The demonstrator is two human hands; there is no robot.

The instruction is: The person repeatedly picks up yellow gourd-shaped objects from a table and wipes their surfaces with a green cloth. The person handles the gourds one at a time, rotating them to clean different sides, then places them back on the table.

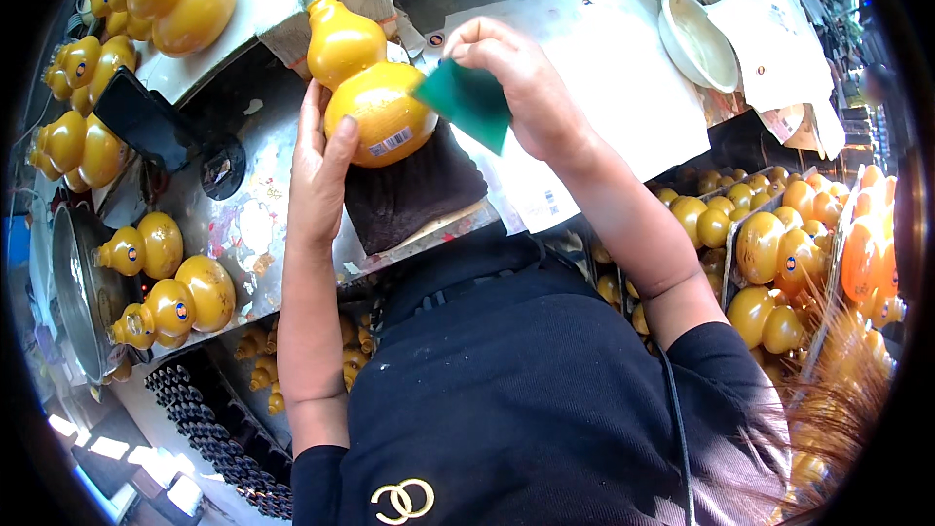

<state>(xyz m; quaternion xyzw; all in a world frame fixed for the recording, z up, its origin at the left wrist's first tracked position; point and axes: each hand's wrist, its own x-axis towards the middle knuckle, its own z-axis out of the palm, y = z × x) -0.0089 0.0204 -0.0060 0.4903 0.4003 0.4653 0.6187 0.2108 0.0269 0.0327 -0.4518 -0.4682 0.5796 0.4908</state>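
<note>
1. Left hand is flat and open against the left side of a yellow gourd bottle – fingers straight, palm cupping the big lower bulb, not wrapped around it. It's steadying the bottle, not gripping it.
2. Right hand is pinched shut on a green scouring pad, thumb and fingers on its top edge. The pad's free corner touches the right side of the bottle's lower bulb.
3. The gourd bottle sits between the two hands, neck pointing away from the person, tilted a bit. There's a small white sticker low on the bulb, just right of the left thumb.
4. Right under the grip is a dark cloth lying on the metal worktable. The bottle looks like it's resting on it, but the contact spot is hidden, so I can't swear to it.
5. Just past the bottle's neck there's a grey knit glove.
6. Left of the left hand – more yellow gourds lying on the table, and a black phone propped up.
7. Off beyond the right hand sits a white bowl; below the right forearm there's a crate of gourds.
</note>
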